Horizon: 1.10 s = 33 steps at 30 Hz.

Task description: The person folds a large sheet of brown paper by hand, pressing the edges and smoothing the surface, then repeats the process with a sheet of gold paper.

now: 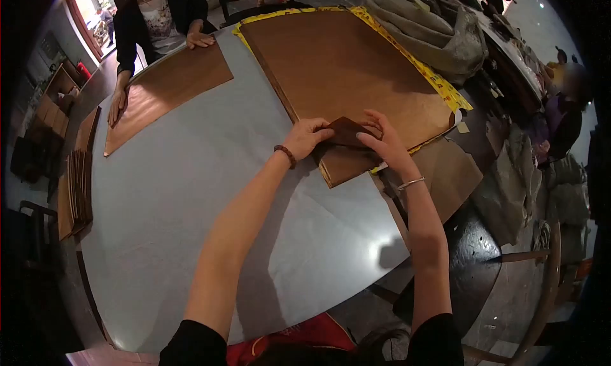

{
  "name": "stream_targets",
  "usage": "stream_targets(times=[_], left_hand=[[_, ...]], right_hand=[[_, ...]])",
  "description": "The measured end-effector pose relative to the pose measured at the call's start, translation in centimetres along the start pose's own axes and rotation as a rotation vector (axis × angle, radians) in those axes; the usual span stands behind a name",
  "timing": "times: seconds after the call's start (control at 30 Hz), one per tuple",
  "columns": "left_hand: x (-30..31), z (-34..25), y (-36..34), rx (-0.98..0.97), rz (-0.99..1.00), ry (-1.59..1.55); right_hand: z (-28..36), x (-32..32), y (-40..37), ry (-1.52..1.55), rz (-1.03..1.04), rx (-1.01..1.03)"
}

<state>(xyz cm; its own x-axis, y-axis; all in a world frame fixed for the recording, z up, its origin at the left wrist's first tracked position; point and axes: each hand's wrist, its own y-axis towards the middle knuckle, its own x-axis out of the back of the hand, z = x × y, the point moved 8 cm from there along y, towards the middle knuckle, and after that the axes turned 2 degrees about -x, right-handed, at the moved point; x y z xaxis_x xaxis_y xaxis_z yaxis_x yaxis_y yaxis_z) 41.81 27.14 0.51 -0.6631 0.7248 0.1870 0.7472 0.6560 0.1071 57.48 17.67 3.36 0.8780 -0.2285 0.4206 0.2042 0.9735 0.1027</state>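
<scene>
My left hand (309,135), with a beaded bracelet at the wrist, pinches the left side of a lifted dark brown paper corner (347,132). On the right side of that corner is my right hand (382,139), its thumb against the paper and its fingers curved behind. A wide stack of brown paper sheets (344,67) lies beyond my hands on yellow patterned wrapping (439,79). Below my hands a corner of brown paper (344,165) points toward me over the grey table (210,188).
Across the table a person (159,16) rests both hands on a brown sheet (172,89). Folded brown bundles (77,188) stand at the left edge. Sacks (426,28) lie at the back right, and a dark stool (468,258) stands at the right.
</scene>
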Motion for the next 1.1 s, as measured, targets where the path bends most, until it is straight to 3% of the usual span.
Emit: stream_targets(times=[0.07,0.17,0.27,0.33,0.37,0.53,0.63,0.73,0.93,1.0,1.1], left_hand=[[0.1,0.3,0.1,0.021,-0.004,0.009],[0.1,0.7,0.3,0.020,-0.028,0.025],[-0.1,1.3,0.3,0.000,-0.037,-0.024],[-0.2,1.0,0.0,0.000,-0.025,-0.078],[-0.4,0.4,-0.3,-0.017,-0.002,-0.074],[-0.9,-0.4,-0.8,-0.054,0.032,-0.078],[-1.2,-0.9,-0.9,-0.115,0.026,-0.053],[-1.4,-0.5,-1.0,-0.045,0.043,0.085],[-1.1,-1.4,-1.4,-0.139,-0.006,0.170],[-1.5,-1.8,-1.5,-0.121,0.003,0.144],[-1.3,-0.3,-0.9,-0.134,-0.027,0.062]], right_hand=[[-0.3,0.4,-0.2,0.147,-0.045,0.002],[-0.8,1.0,0.0,-0.136,-0.137,0.169],[-0.1,-0.3,0.2,-0.231,-0.027,0.171],[0.9,-0.7,-0.2,-0.217,0.001,-0.023],[0.8,-0.9,0.0,-0.215,0.001,-0.022],[1.8,-0.9,0.3,-0.254,-0.065,0.159],[2.2,-1.0,0.0,-0.271,-0.062,0.197],[2.4,-1.1,-0.1,-0.309,-0.050,0.190],[2.0,-1.9,0.0,-0.130,-0.037,0.278],[3.4,-1.8,-0.3,-0.381,-0.049,0.321],[3.9,-1.7,-0.3,-0.448,-0.039,0.371]])
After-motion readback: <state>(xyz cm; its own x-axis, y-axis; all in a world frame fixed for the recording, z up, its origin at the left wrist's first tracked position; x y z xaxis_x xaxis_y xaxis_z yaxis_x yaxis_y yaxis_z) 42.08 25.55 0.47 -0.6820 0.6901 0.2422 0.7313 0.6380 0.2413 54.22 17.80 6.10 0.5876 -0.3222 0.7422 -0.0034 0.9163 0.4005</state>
